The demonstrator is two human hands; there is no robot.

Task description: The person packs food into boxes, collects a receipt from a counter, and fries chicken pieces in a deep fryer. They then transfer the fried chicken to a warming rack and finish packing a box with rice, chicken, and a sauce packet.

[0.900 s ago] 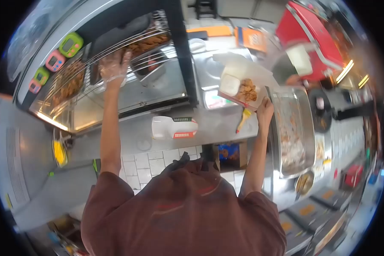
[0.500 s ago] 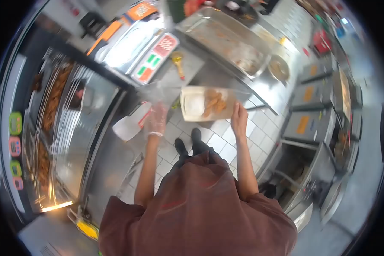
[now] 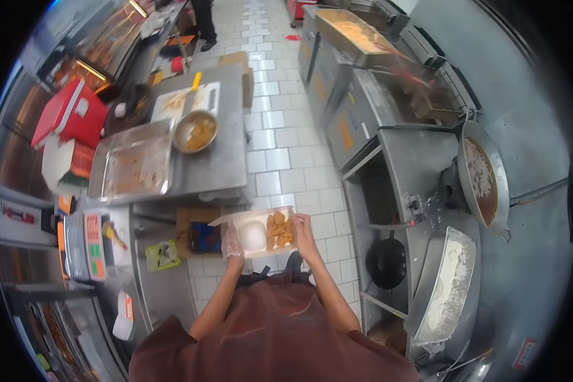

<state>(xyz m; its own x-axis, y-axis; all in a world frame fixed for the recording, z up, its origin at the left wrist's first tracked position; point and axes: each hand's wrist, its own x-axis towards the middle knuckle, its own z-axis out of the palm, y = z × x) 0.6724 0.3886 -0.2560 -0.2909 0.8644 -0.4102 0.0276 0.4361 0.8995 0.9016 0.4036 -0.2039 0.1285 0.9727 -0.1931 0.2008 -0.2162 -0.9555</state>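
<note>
Your left hand had reached the box, opposite your right hand; both clamped its ends, its long axis crosswise between them, neither nearer.

It is bright. White floor tiles shine, a yellow light glows, and the edges bend into black.

Both hands hold an open box containing fried pieces and a rounded white item.

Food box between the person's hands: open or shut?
Open: brown food pieces and white contents show inside the box, between left hand and right hand.
</note>
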